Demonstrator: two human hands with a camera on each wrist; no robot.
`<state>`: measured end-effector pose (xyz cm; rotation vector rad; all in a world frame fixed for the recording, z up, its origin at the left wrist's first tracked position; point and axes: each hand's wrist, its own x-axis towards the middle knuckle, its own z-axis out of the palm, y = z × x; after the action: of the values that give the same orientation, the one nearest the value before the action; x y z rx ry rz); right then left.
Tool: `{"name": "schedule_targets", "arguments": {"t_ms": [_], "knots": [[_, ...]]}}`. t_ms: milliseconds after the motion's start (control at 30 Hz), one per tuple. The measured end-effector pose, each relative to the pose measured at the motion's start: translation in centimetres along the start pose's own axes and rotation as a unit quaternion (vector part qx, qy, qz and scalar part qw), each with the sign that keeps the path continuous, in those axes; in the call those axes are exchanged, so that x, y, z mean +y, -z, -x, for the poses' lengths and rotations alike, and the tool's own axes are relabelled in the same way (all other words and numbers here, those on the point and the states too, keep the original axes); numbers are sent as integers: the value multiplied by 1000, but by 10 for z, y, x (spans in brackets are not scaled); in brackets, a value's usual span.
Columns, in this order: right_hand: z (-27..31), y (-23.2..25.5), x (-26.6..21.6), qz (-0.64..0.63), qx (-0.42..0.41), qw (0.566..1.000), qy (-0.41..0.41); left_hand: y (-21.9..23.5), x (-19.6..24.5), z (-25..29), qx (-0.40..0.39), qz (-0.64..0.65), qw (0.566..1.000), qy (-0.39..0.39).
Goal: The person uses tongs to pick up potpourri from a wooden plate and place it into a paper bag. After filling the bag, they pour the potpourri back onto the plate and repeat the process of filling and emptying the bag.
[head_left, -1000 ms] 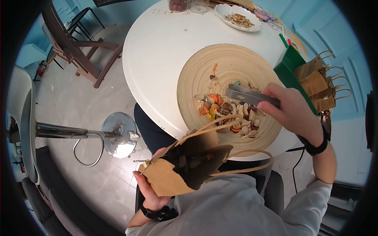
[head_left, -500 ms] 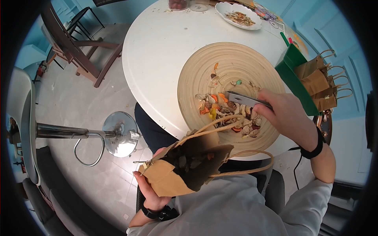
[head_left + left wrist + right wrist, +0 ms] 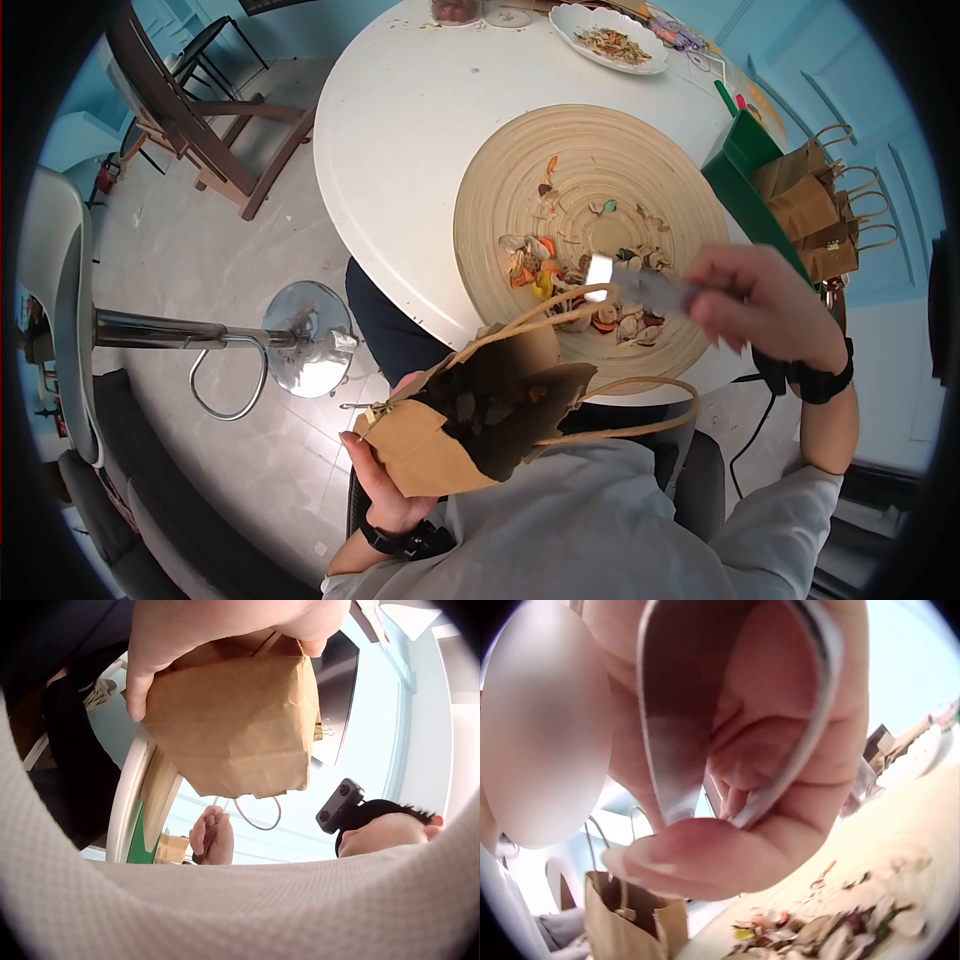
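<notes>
My left hand grips a brown paper bag from below, with its mouth turned up and its twisted handles standing out over the lap. Some dark and reddish pieces show inside it. In the left wrist view the thumb and fingers lie around the bag's base. My right hand holds metal tongs, blurred in the head view, over a round ribbed wooden tray. On the tray lies a heap of dried petals and slices, orange, yellow, cream and brown. The bag's handle overlaps the heap's near side.
A green box stands at the table's right edge, beside several small paper bags. At the back are a white scalloped plate with dried bits and a jar. A bar stool stands to the left.
The right hand has moved back and downward with the tongs, from over the heap's middle toward the bag side. The left hand and bag have stayed almost still.
</notes>
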<state>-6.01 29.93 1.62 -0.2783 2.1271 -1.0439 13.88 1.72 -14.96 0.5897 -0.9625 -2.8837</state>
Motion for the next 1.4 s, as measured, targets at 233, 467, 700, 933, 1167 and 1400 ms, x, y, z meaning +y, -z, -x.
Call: {"name": "schedule_targets", "arguments": {"t_ms": [233,467,700,933,1167,1400], "knots": [[-45,-7,18,266,142,946,121,2,1,1,-2,2,1000,8],[-60,-13,24,310,115,932,146,-1,1,-1,-1,4,1000,2],[-57,-10,21,266,120,952,93,1,1,-1,5,7,1000,1],[-21,3,11,154,122,980,7,0,1,-1,6,4,1000,3],[6,-7,-1,32,-9,999,31,-1,0,0,7,2,1000,1],[-38,-3,19,355,165,905,168,1,2,-1,-1,3,1000,11]]}}
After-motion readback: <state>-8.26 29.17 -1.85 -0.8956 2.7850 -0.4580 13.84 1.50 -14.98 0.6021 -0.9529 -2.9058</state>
